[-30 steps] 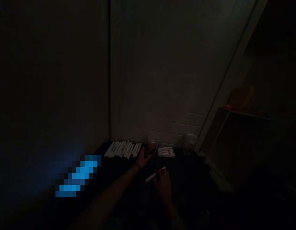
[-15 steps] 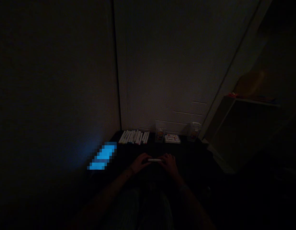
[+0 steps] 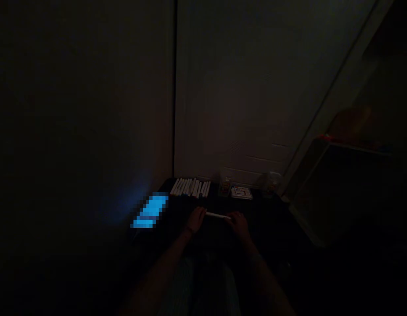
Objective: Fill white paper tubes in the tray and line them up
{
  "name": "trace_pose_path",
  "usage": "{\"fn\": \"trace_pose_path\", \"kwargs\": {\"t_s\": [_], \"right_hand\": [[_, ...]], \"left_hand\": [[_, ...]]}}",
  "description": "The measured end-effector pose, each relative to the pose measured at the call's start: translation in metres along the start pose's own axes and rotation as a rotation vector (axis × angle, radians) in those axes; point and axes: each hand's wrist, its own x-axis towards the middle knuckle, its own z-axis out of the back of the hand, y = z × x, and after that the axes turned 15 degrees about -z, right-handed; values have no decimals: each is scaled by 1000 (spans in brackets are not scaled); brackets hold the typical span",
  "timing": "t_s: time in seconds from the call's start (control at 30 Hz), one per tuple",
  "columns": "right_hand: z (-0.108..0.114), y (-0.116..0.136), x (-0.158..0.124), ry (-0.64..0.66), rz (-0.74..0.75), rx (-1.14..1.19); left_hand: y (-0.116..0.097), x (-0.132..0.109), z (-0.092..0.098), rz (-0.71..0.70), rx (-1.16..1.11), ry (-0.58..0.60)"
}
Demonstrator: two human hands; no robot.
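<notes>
The room is very dark. A white marker (image 3: 217, 215) lies level between my two hands over a dark table (image 3: 272, 219). My left hand (image 3: 195, 219) is closed on the marker's left end. My right hand (image 3: 239, 224) is closed on its right end. Behind them, at the table's far edge, several white markers (image 3: 190, 188) lie side by side in a row.
A glowing blue screen (image 3: 149, 210) lies at the table's left edge. A small flat box (image 3: 242, 192) sits between two clear containers (image 3: 226, 186) at the back. A wall and door stand behind. A shelf unit (image 3: 348, 149) rises on the right.
My left hand drew back from the far containers and joined my right hand on the marker, which turned from slanted to level. The camera view shifted.
</notes>
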Motion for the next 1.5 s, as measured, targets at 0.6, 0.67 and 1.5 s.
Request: {"fn": "trace_pose_path", "kwargs": {"t_s": [0.6, 0.67, 1.5], "right_hand": [[4, 3, 7, 140, -153, -38], [3, 7, 10, 147, -179, -83], [-2, 33, 8, 102, -166, -269]], "left_hand": [[0, 3, -5, 99, 62, 39], [-1, 4, -7, 109, 76, 27], [-9, 15, 8, 416, 144, -55]]}}
